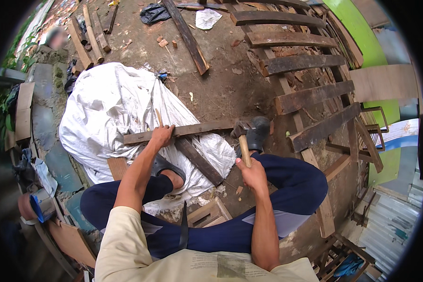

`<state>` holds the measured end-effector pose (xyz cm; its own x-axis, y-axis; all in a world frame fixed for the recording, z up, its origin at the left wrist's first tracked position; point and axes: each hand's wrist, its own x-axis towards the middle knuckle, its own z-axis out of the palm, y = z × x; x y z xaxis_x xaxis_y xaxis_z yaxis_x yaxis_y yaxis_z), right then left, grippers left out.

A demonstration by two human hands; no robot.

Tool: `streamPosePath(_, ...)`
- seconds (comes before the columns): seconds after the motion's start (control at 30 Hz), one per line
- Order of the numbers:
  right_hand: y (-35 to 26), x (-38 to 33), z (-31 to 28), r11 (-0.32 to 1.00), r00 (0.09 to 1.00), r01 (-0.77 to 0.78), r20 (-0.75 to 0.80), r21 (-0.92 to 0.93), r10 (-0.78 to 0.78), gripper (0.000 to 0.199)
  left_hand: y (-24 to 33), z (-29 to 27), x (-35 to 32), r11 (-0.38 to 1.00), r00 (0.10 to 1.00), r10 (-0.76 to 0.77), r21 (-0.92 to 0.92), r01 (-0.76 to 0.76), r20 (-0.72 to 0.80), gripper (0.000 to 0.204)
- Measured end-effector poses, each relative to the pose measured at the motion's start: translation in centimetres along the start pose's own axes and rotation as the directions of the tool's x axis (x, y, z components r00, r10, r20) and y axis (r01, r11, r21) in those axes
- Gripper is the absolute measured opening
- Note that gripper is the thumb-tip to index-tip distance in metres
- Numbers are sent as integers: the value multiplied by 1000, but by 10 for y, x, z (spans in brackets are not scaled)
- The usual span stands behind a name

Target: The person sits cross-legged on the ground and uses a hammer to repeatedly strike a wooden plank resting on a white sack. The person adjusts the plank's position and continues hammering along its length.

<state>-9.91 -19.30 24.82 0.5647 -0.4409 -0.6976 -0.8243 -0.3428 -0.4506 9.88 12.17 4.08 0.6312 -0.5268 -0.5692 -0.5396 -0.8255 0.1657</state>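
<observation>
My left hand point(161, 135) is closed around a narrow wooden plank point(202, 127) lying crosswise in front of me. In my right hand point(253, 174) is a hammer point(244, 146), gripped by its light wooden handle. Its dark metal head is at the plank's right end, by the dark shoe point(257, 134) on my right foot; whether head and wood touch, I cannot tell. A darker wooden piece point(198, 161) runs slantwise beneath the plank, on a crumpled white sack sheet point(113, 101). My other shoe point(167, 168) rests on the sheet, left of that piece.
At the right lies a slatted wooden frame point(310, 97). A long dark beam point(188, 37) and several loose timbers point(91, 35) lie on the dirt farther off. A low block wall point(47, 113) borders the left. Between my legs sits a small wooden frame point(209, 212).
</observation>
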Motion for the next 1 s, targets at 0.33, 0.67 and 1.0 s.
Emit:
streamPosePath(0.33, 2, -8, 5, 1000, 1000, 24, -8, -9, -24, 51, 136, 40, -39, 710, 629, -660, -615, 342, -412, 81)
streamPosePath(0.67, 22, 12, 23, 990, 990, 139, -38, 20, -138, 43, 214, 114, -31, -80, 492, -636, -686, 723, 594, 132)
streamPosePath(1.0, -3, 3, 28, 984, 984, 169, 67, -49, -166, 46, 203, 130, -98, -118, 555, -754, -904, 412, 352, 92)
